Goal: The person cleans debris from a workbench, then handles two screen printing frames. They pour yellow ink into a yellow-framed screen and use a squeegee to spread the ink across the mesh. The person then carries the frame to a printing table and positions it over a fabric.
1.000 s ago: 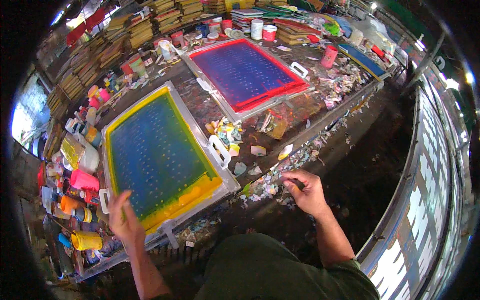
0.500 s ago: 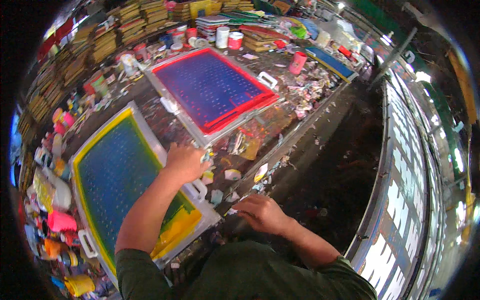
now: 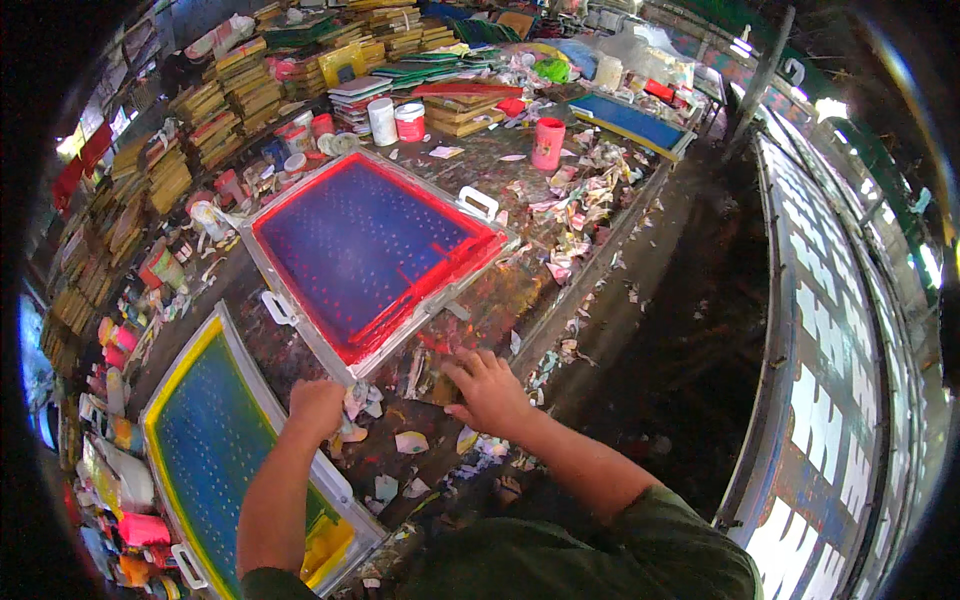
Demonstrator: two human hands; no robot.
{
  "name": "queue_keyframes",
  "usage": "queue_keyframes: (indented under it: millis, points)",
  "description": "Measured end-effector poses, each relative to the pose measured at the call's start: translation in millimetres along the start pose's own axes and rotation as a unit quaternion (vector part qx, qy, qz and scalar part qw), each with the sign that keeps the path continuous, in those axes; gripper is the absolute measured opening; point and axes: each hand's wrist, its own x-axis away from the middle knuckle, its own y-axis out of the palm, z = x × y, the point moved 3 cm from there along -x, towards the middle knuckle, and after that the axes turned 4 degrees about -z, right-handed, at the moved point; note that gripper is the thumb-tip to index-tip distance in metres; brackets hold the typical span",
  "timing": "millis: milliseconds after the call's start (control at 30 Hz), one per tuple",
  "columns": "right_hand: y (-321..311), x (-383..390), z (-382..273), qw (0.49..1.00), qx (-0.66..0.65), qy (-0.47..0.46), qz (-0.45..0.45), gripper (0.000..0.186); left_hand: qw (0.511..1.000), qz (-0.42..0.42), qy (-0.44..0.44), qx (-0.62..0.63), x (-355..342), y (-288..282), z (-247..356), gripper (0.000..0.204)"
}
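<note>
Worktop [image 3: 460,172]: it is littered, so a loose bit could perhaps stick to a painted surface if a sleeve or hand sweeps it along.
Red-edged screen [image 3: 355,245]: it lies on the worktop beyond both hands; its red paint [image 3: 420,300] looks thick, and a careless reach might smear it.
Yellow-edged screen [image 3: 210,430]: the left forearm [image 3: 278,495] crosses above it; if this arm sinks, it may touch the yellow paint [image 3: 325,545].
Right hand [image 3: 490,395]: its fingers are spread and seem to grasp nothing; too low a movement could push things away.
Left hand [image 3: 316,408]: its fingers are clenched near the red-edged screen's closest corner; whether they hold something, one cannot tell. A knock there could shift the frame.
Brown piece [image 3: 430,385]: it lies beside the right hand; contact is unclear.
Paper scraps [image 3: 364,398]: beside the left hand, easily dragged.
</note>
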Motion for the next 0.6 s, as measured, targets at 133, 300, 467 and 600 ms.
queue_keyframes:
  millis: [133,300,467,600]
  points:
    - [17.7,-24.3,30.4,0.999,0.021,0.018,-0.04,0.089,0.999,0.015,-0.04,-0.008,2.3,-8.0,9.5,0.017]
    - [30.4,-37.2,37.8,0.99,0.006,0.028,-0.141,0.094,0.994,0.085,-0.066,0.025,15.8,-16.3,31.8,0.02]
    - [29.6,-46.3,32.0,0.989,0.022,0.031,-0.143,0.095,0.99,0.113,-0.074,-0.029,22.4,-30.5,38.7,0.015]
    - [28.7,-52.8,29.8,0.995,0.008,0.042,-0.094,0.089,0.987,0.096,-0.126,0.028,23.1,-29.7,35.3,0.017]
